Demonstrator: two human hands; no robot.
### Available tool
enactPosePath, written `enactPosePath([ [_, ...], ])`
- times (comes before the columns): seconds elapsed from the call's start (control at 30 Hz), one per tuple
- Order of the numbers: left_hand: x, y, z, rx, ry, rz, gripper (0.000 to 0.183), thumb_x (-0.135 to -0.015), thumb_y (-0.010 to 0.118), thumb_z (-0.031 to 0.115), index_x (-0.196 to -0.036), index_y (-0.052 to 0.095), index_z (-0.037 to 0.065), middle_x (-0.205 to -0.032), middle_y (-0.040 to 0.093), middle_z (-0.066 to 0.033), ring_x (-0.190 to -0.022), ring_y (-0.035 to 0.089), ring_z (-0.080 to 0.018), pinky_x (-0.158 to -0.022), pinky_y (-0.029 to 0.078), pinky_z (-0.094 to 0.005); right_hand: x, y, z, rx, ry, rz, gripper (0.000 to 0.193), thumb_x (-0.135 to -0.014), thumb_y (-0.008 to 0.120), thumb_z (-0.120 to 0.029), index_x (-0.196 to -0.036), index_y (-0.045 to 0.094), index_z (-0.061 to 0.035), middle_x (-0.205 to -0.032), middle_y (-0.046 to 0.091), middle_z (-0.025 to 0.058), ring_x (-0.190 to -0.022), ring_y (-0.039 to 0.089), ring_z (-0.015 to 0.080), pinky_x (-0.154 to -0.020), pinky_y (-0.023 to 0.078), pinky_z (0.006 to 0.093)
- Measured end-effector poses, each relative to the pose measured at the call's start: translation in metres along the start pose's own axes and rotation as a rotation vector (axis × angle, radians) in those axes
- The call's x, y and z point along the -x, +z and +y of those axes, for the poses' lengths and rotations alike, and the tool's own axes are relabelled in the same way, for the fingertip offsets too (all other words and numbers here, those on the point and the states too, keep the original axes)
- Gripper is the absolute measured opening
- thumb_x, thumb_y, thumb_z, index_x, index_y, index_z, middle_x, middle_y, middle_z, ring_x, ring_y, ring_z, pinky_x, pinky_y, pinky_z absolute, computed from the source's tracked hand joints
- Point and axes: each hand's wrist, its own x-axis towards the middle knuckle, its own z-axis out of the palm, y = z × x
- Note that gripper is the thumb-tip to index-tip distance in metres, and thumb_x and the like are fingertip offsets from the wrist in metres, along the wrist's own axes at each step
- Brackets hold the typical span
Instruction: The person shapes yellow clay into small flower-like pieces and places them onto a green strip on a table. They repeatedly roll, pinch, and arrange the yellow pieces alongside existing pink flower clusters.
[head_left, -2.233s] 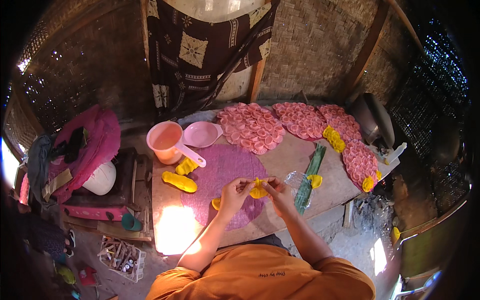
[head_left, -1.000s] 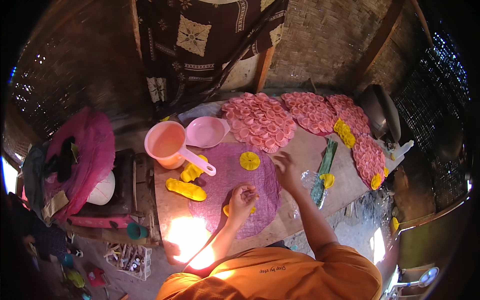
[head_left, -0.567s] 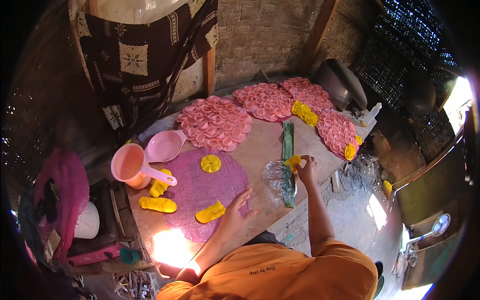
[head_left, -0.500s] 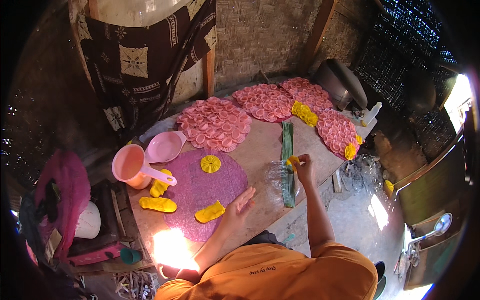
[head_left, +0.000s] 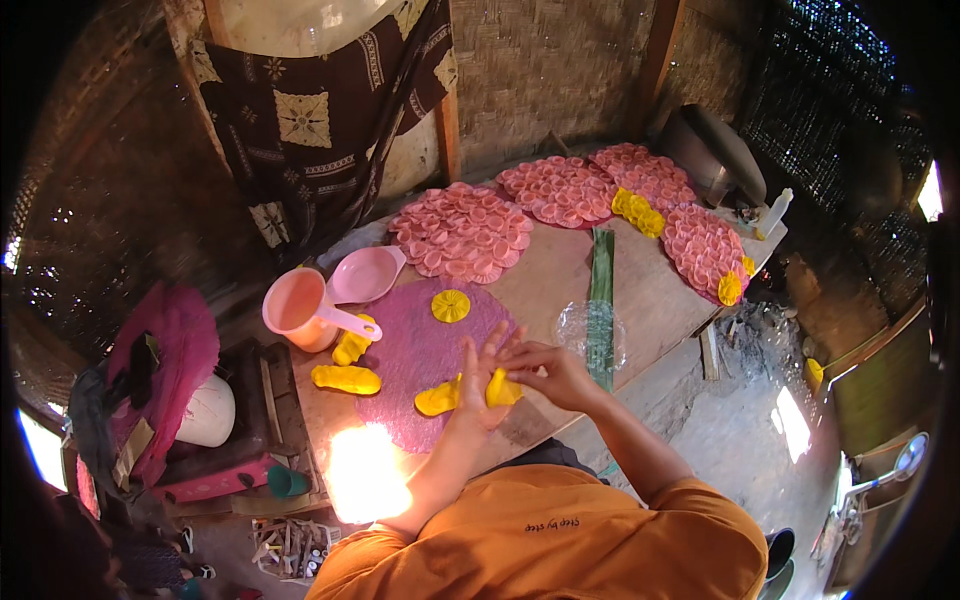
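Note:
My left hand (head_left: 476, 385) is raised palm-up over the near edge of the purple round mat (head_left: 400, 335), fingers stretched out. A small yellow dough piece (head_left: 503, 389) lies against its palm. The fingertips of my right hand (head_left: 556, 376) are bent together at the top of that piece, close to the left fingers. Behind my left hand, a yellow dough lump (head_left: 436, 399) rests on the mat. A ridged yellow disc (head_left: 450, 306) lies flat near the mat's far edge. Farther right are a green leaf strip (head_left: 601, 280) and a clear plastic sheet (head_left: 571, 325).
Mounds of pink ridged discs (head_left: 461, 232) cover round mats along the table's back and right. Left stand a pink dipper (head_left: 295, 310), a pink bowl (head_left: 365, 274) and yellow lumps (head_left: 346, 379). A large pot (head_left: 692, 150) and a white bottle (head_left: 775, 213) are at the far right.
My right hand has moved left from the leaf strip to my left hand, bringing the small yellow piece. My left hand has turned palm-up. The leaf no longer has yellow dough on it.

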Motion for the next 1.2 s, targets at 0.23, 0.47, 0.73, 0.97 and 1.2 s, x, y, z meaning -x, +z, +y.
enactPosePath([
  [0.23, 0.017, 0.034, -0.009, 0.142, -0.202, -0.139, 0.066, -0.098, 0.033, 0.063, -0.145, 0.040, 0.017, -0.147, 0.045, -0.0099, -0.134, 0.045, -0.0283, -0.111, 0.037, -0.0484, -0.005, 0.046, -0.084, 0.644, -0.475, 0.191, 0.067, -0.092, 0.051, -0.056, -0.144, 0.046, -0.0148, -0.153, 0.036, 0.0152, -0.140, 0.030, 0.0424, -0.112, 0.013, 0.0606],
  [0.47, -0.002, -0.003, -0.036, 0.184, -0.360, -0.182, 0.065, -0.098, 0.032, 0.064, -0.141, 0.044, 0.017, -0.143, 0.048, -0.0097, -0.129, 0.048, -0.0294, -0.109, 0.038, -0.0495, 0.030, 0.067, -0.099, 0.486, -0.780, 0.080, 0.075, -0.088, 0.043, -0.073, -0.136, 0.057, -0.0182, -0.149, 0.044, 0.0136, -0.144, 0.024, 0.0438, -0.116, 0.005, 0.0582],
  [0.73, -0.062, -0.057, -0.073, 0.237, -0.539, -0.200, 0.065, -0.097, 0.031, 0.065, -0.137, 0.048, 0.016, -0.139, 0.052, -0.0096, -0.124, 0.052, -0.0306, -0.107, 0.040, -0.0507, 0.016, 0.052, -0.036, 0.318, -0.625, 0.324, 0.085, -0.086, 0.039, -0.077, -0.141, 0.051, -0.0138, -0.151, 0.039, 0.0151, -0.143, 0.027, 0.0429, -0.114, 0.014, 0.0596],
  [0.97, -0.083, -0.087, -0.067, 0.316, -0.569, -0.208, 0.066, -0.097, 0.030, 0.067, -0.133, 0.052, 0.016, -0.135, 0.056, -0.0094, -0.120, 0.056, -0.0316, -0.105, 0.041, -0.0518, -0.007, -0.060, 0.091, -0.276, 0.324, 0.549, 0.071, -0.087, 0.063, -0.053, -0.137, 0.053, -0.0037, -0.154, 0.034, 0.0176, -0.144, 0.028, 0.0347, -0.116, 0.018, 0.0552],
  [1.2, -0.072, -0.074, -0.048, 0.103, -0.353, 0.259, 0.070, -0.097, 0.020, 0.068, -0.139, 0.045, 0.017, -0.142, 0.048, -0.0069, -0.130, 0.045, -0.0289, -0.108, 0.036, -0.0473, 0.045, -0.069, 0.149, 0.837, 0.573, 0.744, 0.037, -0.077, 0.076, -0.040, -0.098, 0.068, -0.0107, -0.129, 0.054, 0.0130, -0.121, 0.046, 0.0352, -0.101, 0.034, 0.0505],
])
